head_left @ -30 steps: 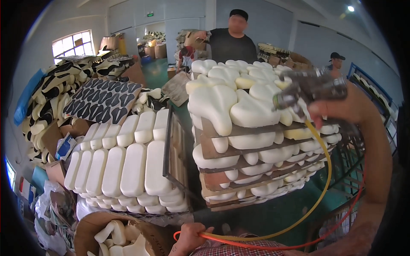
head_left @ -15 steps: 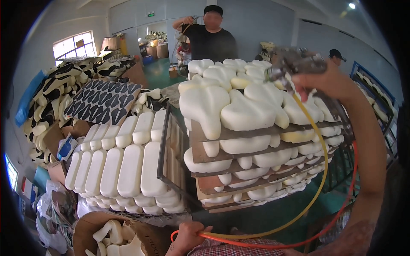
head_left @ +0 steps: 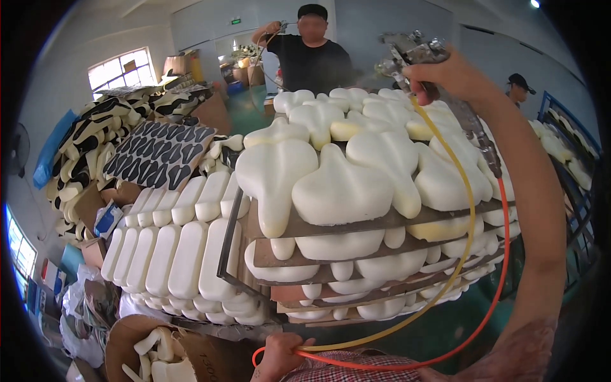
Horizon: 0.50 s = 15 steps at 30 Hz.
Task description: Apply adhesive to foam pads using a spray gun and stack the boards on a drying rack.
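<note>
My right hand [head_left: 439,79] is raised over the stack, closed around a metal spray gun [head_left: 407,51] whose nozzle points left. A yellow hose [head_left: 470,210] hangs from below the gun's front, and an orange-red hose [head_left: 505,235] from the end of its handle. Low in front of me, my left hand [head_left: 280,356] is closed on both hoses where they loop back. Cream-white, saddle-shaped foam pads [head_left: 344,188] cover the top board [head_left: 305,223] of the stack, and more boards carrying pads lie beneath. A faint haze hangs near the nozzle.
Opposite, a person [head_left: 312,57] in black holds up another spray gun. Left of the stack are rows of long white foam blocks [head_left: 168,254], a metal frame [head_left: 230,235] and a board of black shapes [head_left: 159,153]. A cardboard box [head_left: 210,350] of foam pieces stands lower left.
The view has shifted, so the stack appears nearer and further left. My right hand has moved the spray gun left and upward relative to the pads. The left hand keeps its hold on the hoses.
</note>
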### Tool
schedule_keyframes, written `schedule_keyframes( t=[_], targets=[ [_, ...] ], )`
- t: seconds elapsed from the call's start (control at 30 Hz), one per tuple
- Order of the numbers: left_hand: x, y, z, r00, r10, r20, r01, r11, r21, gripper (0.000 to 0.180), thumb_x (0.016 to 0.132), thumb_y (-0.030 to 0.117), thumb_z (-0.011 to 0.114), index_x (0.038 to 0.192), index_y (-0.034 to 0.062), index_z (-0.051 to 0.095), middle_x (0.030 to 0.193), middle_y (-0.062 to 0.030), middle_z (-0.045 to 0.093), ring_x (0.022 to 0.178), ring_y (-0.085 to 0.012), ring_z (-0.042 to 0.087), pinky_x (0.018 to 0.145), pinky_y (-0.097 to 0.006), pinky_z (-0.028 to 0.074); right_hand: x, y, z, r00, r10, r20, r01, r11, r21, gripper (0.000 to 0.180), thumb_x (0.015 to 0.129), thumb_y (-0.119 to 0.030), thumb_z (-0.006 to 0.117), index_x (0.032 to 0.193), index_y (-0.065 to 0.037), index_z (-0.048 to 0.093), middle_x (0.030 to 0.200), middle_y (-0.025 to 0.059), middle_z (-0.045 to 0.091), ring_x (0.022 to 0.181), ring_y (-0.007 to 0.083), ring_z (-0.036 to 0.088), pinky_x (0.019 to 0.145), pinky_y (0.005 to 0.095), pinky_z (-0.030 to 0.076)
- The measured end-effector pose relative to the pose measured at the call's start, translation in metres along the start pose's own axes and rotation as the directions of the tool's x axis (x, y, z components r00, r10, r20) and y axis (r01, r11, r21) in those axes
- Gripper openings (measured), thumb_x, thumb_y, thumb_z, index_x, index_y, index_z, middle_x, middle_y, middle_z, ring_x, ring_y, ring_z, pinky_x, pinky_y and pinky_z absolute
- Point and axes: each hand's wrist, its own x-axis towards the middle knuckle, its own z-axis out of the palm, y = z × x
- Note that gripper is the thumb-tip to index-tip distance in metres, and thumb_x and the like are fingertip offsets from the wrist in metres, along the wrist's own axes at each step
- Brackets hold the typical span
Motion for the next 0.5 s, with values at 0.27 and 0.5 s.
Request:
schedule_keyframes(
  t=[0.27, 0.5],
  targets=[
    [0.007, 0.028, 0.029, 0.998, -0.069, -0.008, 0.069, 0.997, -0.038, 0.034, 0.071, 0.017, 0.072, 0.051, 0.0021, 0.049, 0.048, -0.0118, 0.045, 0.043, -0.0286, 0.045, 0.04, -0.036, 0.034, 0.005, 0.03, -0.013, 0.999, 0.009, -0.033, -0.007, 0.998, 0.063, 0.026, 0.073, -0.02, 0.068, 0.065, 0.003, 0.057, 0.055, 0.0096, 0.058, 0.047, 0.0142, 0.056, 0.048, 0.0255, 0.047],
    [-0.014, 0.035, 0.031, 0.996, -0.08, 0.034, 0.081, 0.996, -0.027, 0.036, 0.072, 0.02, 0.07, 0.051, 0.0031, 0.046, 0.05, -0.0126, 0.046, 0.046, -0.0318, 0.048, 0.042, -0.038, 0.037, -0.078, -0.007, -0.011, 0.978, 0.036, 0.204, -0.059, 0.993, 0.107, 0.015, 0.073, -0.011, 0.067, 0.071, 0.0, 0.056, 0.062, 0.0072, 0.058, 0.05, 0.0139, 0.057, 0.05, 0.0256, 0.048]
  ],
)
